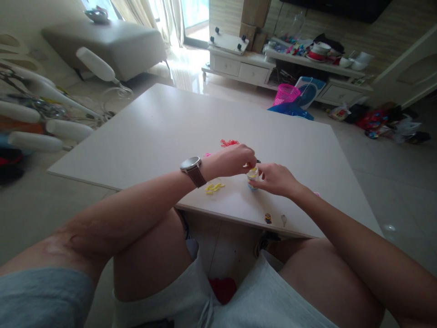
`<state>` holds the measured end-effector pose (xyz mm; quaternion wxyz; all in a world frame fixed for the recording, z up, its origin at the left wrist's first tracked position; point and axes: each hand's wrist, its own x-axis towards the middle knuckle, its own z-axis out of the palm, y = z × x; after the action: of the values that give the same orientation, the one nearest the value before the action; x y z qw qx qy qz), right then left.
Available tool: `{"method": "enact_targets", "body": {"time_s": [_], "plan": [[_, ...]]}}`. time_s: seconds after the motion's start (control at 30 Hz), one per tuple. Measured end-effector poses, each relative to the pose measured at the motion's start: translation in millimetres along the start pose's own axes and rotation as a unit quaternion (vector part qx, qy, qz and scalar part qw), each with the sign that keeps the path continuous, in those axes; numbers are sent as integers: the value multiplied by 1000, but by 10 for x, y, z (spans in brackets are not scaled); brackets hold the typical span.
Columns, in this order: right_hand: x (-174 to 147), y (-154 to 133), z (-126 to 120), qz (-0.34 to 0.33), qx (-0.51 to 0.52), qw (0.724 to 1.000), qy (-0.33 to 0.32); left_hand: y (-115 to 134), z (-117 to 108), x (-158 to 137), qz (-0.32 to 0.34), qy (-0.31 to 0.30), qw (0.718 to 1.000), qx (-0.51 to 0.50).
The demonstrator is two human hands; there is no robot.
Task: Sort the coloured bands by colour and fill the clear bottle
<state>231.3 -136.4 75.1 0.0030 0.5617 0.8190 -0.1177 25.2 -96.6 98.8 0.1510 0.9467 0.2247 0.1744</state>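
Note:
A small clear jar with yellow at its mouth stands on the white table. My right hand is closed around the jar from the right. Over the jar's mouth is my left hand, its fingers bent down and pinched together; what they hold, if anything, is hidden. Yellow strips lie in a loose group left of the jar. Beyond my left hand is a tangle of red loops. Near the front edge lie a small yellow-and-blue cartoon figure and a small pale teardrop-shaped piece.
A pink bit shows behind my left wrist. Left of the table stands a rack with white padded arms. Past the far edge are a pink basket and a low white cabinet. My knees are under the front edge.

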Motion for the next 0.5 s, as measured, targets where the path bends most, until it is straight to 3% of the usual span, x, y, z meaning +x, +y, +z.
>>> {"method": "enact_targets", "body": {"time_s": [0.23, 0.5], "plan": [[-17, -14, -10, -21, 14, 1000, -2, -10, -2, -24, -14, -25, 999, -41], [-2, -8, 13, -21, 8, 1000, -9, -50, 8, 2, -35, 9, 998, -46]]}}
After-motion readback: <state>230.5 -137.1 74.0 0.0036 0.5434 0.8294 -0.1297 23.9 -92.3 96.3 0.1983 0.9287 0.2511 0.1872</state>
